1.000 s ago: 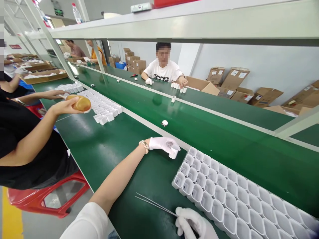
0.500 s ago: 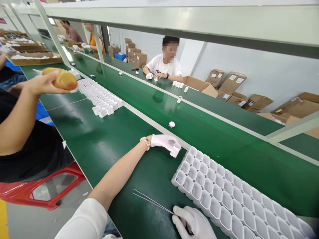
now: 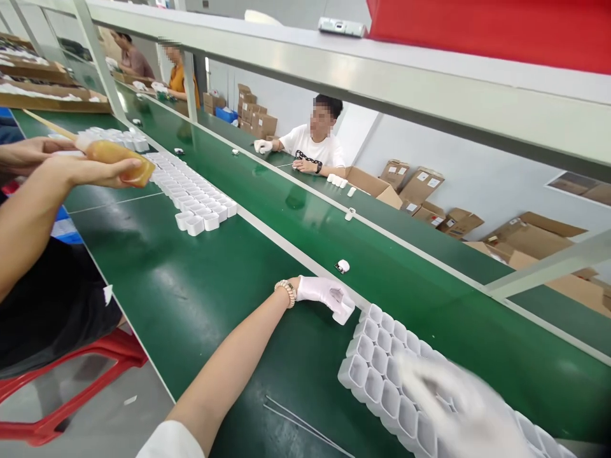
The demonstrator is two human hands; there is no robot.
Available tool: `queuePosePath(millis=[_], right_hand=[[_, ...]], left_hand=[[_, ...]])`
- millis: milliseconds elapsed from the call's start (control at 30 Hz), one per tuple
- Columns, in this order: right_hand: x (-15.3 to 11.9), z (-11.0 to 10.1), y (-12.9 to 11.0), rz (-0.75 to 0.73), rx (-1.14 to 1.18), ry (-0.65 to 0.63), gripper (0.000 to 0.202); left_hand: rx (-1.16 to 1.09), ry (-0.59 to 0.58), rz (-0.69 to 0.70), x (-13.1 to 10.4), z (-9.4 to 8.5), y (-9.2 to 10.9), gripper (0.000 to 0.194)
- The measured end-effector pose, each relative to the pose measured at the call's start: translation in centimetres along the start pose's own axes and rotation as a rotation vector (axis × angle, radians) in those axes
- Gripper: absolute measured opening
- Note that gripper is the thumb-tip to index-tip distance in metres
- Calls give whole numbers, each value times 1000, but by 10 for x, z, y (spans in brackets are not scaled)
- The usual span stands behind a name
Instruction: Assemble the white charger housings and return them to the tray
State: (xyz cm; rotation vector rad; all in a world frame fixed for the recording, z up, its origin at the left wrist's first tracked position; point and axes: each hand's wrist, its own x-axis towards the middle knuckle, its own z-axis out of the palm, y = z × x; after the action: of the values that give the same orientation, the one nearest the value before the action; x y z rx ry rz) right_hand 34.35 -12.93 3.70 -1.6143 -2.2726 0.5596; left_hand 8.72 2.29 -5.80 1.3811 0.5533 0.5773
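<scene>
My left hand [image 3: 324,294], in a white glove, grips a small white cup [image 3: 342,312] just beyond the left end of a block of white cups [image 3: 373,385] standing in rows. Over the right part of this block is my right hand [image 3: 461,407], also gloved and smeared by motion; its fingers and anything in them are unclear. Two thin white rods [image 3: 305,425], joined or crossing out of sight, lie on the green table at the bottom, apart from my right hand.
A green belt [image 3: 296,222] runs behind the pale rail, carrying a small white part [image 3: 342,266]. More white cups [image 3: 195,222] stand at left, near a person's hands with an amber bottle [image 3: 119,162]. Another person [image 3: 317,140] sits across. A shelf beam [image 3: 334,76] crosses above.
My right hand has left the thin rods and moved up and right over the cups. My left hand still grips its cup. The view has shifted, and the neighbour's bottle is tilted differently.
</scene>
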Motion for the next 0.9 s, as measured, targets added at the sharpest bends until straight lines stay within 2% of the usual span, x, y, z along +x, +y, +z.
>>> queuePosePath(millis=[67,100,200,300,400,500,567,700,800,900], right_hand=[[66,-18,-6,-4,-72,-91,28],[100,-19,-6,-9,-75,-107,25],[185,-2,8,-21,-66,-171,26],[228,22,28,-14,-46,-243,31],[237,34,47,-16,3,-271,28],[228,33,64,-7,60,-264,28],[219,31,74,19,93,-245,28],[205,33,90,97,155,-197,28],[200,37,90,135,207,-172,28],[197,35,80,141,262,-168,29]], left_hand=[[-9,-24,9,1,0,-1,51],[-10,-32,12,1,0,-2,50],[11,-34,15,0,2,-5,40],[56,-26,20,-2,4,-4,29],[89,-27,33,-6,6,1,29],[89,-26,62,-11,7,12,30],[71,-14,91,-15,8,23,40],[56,-3,131,-23,12,55,66],[101,0,131,-30,21,85,65],[222,32,159,-38,33,115,57]])
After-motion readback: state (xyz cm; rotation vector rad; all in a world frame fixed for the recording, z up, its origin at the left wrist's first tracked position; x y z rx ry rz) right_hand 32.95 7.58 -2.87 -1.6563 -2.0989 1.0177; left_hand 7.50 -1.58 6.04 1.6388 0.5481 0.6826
